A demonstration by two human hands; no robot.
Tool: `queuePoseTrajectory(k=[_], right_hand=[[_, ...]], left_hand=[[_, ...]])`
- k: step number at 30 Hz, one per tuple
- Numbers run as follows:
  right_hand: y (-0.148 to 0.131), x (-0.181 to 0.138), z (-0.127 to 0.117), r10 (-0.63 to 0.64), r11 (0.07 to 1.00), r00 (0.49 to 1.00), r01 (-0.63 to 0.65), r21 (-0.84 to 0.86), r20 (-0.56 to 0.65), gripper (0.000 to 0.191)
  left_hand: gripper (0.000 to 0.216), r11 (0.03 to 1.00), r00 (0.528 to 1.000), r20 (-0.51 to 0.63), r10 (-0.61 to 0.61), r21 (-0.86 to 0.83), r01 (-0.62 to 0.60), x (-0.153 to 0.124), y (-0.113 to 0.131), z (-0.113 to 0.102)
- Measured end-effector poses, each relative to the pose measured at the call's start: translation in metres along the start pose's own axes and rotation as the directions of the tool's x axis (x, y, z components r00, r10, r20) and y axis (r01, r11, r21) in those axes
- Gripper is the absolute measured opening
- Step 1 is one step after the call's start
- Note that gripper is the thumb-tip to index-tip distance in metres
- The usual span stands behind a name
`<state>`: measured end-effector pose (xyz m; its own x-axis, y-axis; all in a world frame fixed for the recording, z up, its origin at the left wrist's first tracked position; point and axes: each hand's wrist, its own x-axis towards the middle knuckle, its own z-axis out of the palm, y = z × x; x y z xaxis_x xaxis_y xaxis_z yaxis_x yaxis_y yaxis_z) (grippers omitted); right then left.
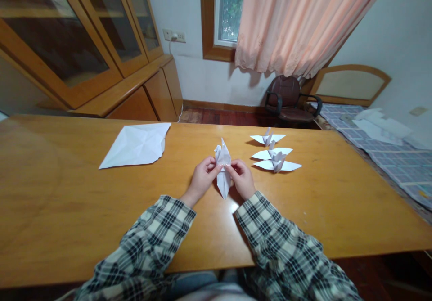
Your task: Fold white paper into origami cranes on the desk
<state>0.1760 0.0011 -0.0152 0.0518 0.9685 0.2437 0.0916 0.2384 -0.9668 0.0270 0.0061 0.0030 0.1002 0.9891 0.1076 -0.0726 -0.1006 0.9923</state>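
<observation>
Folded white paper (223,185) | between left hand (204,175) and right hand (243,178), over the table (101,215) | each pinching its middle with thumb and fingers | right of the hands: three plain white paper cranes (277,160), wings spread | left of the hands: plain white creased sheet (137,144)

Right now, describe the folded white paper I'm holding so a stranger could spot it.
At the brown wooden table, find the bare left hand and bare right hand. Between them is the narrow, pointed folded white paper, the only piece held: three spread-winged white paper cranes sit to its right, a broad creased white sheet to its left.
</observation>
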Motion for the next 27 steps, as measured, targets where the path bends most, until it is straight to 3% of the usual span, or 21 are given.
queuePoseTrajectory(k=[6, 11, 20, 27], right_hand=[[0.004, 0.001, -0.001, -0.05, 0.998, 0.999, 0.05, 0.033, -0.001, 0.025], [0.005, 0.002, -0.002, -0.063, 0.997, 0.998, 0.062, 0.038, 0.028, 0.026], [-0.006, 0.001, 0.001, 0.082, 0.986, 0.994, -0.091, 0.141, 0.065, 0.034], [-0.006, 0.0, -0.001, 0.031, 0.992, 0.999, -0.036, 0.122, 0.043, 0.041]], left_hand=[[0.038, 1.0, 1.0, 0.025, -0.008, -0.026, 0.009, 0.0, -0.002, -0.001], [0.041, 1.0, 1.0, -0.019, 0.014, 0.015, -0.014, 0.002, -0.004, -0.002], [0.039, 0.999, 1.0, 0.015, -0.012, 0.03, 0.011, -0.001, -0.001, 0.0], [0.041, 0.997, 0.997, 0.072, -0.019, 0.07, 0.014, -0.002, 0.0, 0.0]])
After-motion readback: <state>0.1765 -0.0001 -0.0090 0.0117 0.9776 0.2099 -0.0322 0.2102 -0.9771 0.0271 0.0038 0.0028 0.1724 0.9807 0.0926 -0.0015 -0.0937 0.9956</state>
